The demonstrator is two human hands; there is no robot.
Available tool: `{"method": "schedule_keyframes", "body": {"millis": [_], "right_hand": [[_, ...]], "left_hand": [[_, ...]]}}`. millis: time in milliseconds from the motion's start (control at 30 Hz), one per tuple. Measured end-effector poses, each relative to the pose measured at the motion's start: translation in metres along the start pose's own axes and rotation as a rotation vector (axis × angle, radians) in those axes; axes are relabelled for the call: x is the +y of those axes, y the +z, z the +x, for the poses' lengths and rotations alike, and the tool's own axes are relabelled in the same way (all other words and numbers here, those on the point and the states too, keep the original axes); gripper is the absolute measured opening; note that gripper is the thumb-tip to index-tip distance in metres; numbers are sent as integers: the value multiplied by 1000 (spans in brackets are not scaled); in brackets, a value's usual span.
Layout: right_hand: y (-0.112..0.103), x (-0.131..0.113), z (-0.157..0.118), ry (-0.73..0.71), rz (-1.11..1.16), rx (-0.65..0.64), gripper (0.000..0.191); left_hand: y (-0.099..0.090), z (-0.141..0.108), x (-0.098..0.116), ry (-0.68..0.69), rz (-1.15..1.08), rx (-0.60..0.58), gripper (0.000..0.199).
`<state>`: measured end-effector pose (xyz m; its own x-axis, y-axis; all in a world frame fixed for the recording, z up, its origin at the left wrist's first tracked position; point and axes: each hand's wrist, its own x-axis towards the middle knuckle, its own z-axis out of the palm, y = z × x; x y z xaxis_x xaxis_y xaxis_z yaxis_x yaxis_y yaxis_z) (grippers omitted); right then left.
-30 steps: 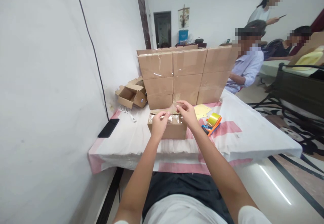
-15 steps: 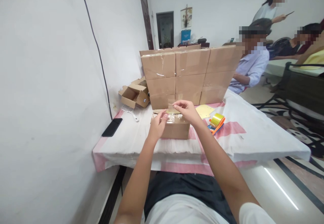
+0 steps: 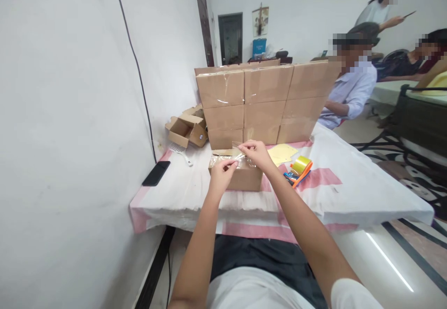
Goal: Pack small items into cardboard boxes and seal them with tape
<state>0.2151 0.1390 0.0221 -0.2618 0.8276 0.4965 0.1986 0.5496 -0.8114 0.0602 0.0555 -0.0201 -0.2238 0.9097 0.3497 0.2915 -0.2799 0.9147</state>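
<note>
A small cardboard box [image 3: 244, 180] stands near the front of the table, with shiny clear tape on its top. Above the box's top, my left hand [image 3: 224, 169] pinches a piece of clear tape [image 3: 239, 157]. My right hand [image 3: 255, 152] has its fingertips closed on the same tape, slightly farther back. A yellow tape roll [image 3: 301, 164] in an orange and blue dispenser [image 3: 299, 178] lies to the right of the box. Yellow sheets [image 3: 282, 153] lie behind my right forearm.
Stacked closed boxes [image 3: 263, 104] form a wall at the back of the table [image 3: 188, 192]. Open boxes [image 3: 186, 131], a white perforated utensil [image 3: 185, 155] and a black phone [image 3: 156, 173] are at the left. Several people are at the right.
My left hand has moved right, closer to my right hand, drawing in the tape. The whole view has shifted slightly.
</note>
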Motion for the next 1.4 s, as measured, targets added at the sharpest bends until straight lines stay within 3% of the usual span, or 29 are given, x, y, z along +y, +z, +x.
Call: {"method": "schedule_keyframes", "body": {"millis": [133,300,600,700,800,900,1100,1400], "right_hand": [[2,4,3,67,95,-17,31],[4,13,7,96,-4,2,30],[11,20,17,138,-411,-33,18],[10,27,20,161,-468,-19,13],[8,33,22,162,-482,19,21],[7,32,23,151,-490,-28,12],[9,21,24,141,-618,-166,33],[10,27,22,155,-594,-121,43]], "left_hand": [[-2,4,-2,-40,-9,-14,20],[-9,8,-2,-131,-32,-14,47],[-7,20,-5,-246,62,34,41],[-5,21,0,-279,123,50,42],[-6,21,5,-298,173,59,43],[-7,21,7,-309,170,59,44],[-8,19,6,-337,-24,0,41],[-16,32,25,-384,-364,-14,42]]}}
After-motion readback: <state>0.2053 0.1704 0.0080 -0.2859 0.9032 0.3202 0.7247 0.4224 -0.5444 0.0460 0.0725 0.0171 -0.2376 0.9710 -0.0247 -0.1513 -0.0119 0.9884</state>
